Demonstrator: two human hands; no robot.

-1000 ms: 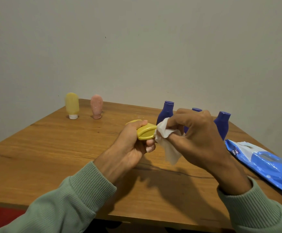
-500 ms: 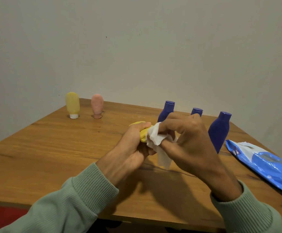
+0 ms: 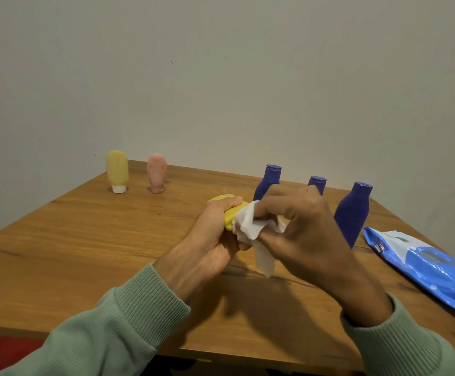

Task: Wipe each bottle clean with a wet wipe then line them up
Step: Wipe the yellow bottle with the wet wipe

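Wooden table (image 3: pixel 58 253), one bottle being wiped at centre.
Left hand (image 3: pixel 210 240) grips yellow bottle (image 3: pixel 231 215); right hand (image 3: pixel 307 234) pinches wet wipe (image 3: pixel 248 226) against it. Blue bottles (image 3: pixel 353 213) stand at 1 o'clock, wipes pack (image 3: pixel 424 264) at 3.

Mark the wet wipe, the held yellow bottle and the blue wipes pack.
wet wipe (image 3: pixel 248 226), head view, crumpled part against the bottle.
held yellow bottle (image 3: pixel 230 219), head view, exposed side beside the wipe.
blue wipes pack (image 3: pixel 437 278), head view, middle of its blue front.
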